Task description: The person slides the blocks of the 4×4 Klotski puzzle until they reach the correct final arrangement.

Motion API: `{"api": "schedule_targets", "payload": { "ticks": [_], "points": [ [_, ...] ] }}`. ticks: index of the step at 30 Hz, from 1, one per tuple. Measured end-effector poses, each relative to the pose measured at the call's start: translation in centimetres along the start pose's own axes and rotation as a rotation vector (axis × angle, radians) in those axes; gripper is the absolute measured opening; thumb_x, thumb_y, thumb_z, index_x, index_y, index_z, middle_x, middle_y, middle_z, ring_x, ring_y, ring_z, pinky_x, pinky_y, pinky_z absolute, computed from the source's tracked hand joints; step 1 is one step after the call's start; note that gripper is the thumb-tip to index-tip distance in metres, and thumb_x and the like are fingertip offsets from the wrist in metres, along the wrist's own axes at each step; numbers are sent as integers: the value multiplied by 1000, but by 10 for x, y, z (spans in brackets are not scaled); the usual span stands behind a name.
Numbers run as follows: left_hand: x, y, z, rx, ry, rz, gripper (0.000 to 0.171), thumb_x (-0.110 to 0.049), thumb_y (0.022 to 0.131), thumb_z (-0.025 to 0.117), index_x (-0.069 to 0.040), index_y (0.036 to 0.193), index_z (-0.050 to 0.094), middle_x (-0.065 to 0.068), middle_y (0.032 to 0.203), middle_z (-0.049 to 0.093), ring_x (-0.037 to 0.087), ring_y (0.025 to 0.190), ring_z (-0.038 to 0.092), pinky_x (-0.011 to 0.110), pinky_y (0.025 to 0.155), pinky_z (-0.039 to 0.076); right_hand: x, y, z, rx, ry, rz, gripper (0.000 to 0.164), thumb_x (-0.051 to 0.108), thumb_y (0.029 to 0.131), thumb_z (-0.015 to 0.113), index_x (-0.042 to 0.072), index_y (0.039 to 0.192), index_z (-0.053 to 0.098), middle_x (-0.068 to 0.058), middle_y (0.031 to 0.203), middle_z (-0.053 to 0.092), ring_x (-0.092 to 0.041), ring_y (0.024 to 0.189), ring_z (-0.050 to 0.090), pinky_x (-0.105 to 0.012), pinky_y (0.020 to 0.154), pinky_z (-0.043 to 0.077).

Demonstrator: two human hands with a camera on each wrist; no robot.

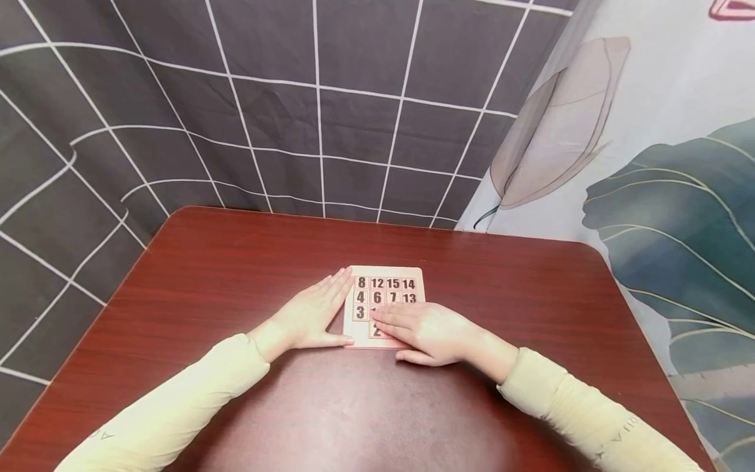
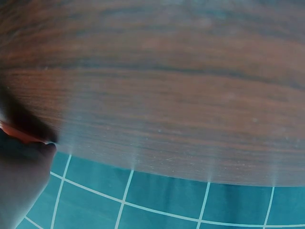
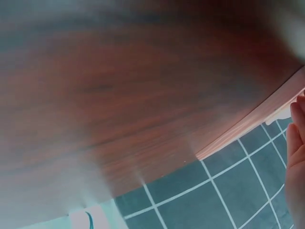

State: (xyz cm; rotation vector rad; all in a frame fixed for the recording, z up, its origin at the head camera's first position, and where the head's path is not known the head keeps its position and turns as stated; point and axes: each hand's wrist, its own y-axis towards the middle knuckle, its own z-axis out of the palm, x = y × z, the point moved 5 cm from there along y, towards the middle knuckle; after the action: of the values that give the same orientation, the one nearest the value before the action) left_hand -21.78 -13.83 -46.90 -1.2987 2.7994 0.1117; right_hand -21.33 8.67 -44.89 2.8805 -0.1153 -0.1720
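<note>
A number sliding puzzle (image 1: 385,273) lies flat on the table, its square tiles printed with black numbers. Along its left edge rest the straight fingers of my left hand (image 1: 312,314), with the thumb stretched to the lower left corner. My right hand (image 1: 433,331) lies palm down over the puzzle's lower right part, fingertips on the tiles, hiding several of them. Part of the left hand (image 2: 21,176) shows dark at the left wrist view's lower left. In the right wrist view, the puzzle's side (image 3: 252,119) runs toward the fingers of the right hand (image 3: 296,162).
The reddish-brown wooden table (image 1: 236,262) has rounded far corners. A dark grey curtain (image 1: 360,124) with a white grid hangs behind it. To the right is a pale curtain (image 1: 566,131) with large leaf prints.
</note>
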Motion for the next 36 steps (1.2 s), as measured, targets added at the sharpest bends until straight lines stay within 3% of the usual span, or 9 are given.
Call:
{"api": "schedule_targets", "payload": {
  "ticks": [6,16,27,36],
  "points": [
    [3,-2,-2,-5,-5,-8,114,-68,91,69,11,162,28,29,173,26,39,162,30,47,132,33,4,-3,1,-5,-14,-25,64,40,95,75,0,144,64,-11,146,68,-26,138,64,-40,117,53],
    [2,-2,-1,-9,2,0,112,-67,92,68,11,162,29,29,172,26,40,162,30,47,132,32,9,12,6,31,18,-11,65,42,98,72,2,148,61,-9,150,65,-22,141,62,-38,121,49],
    [1,-1,-1,-9,-5,1,114,-67,91,69,11,163,27,29,173,25,40,161,30,47,132,32,10,-1,3,16,-9,-18,63,41,96,74,2,144,65,-9,144,70,-24,137,65,-40,117,52],
    [0,-1,0,-12,3,16,113,-67,92,68,12,162,28,30,172,25,41,161,30,47,132,32,11,14,7,26,20,-31,66,43,98,71,0,148,60,-10,149,66,-24,140,63,-41,119,51]
  ]
}}
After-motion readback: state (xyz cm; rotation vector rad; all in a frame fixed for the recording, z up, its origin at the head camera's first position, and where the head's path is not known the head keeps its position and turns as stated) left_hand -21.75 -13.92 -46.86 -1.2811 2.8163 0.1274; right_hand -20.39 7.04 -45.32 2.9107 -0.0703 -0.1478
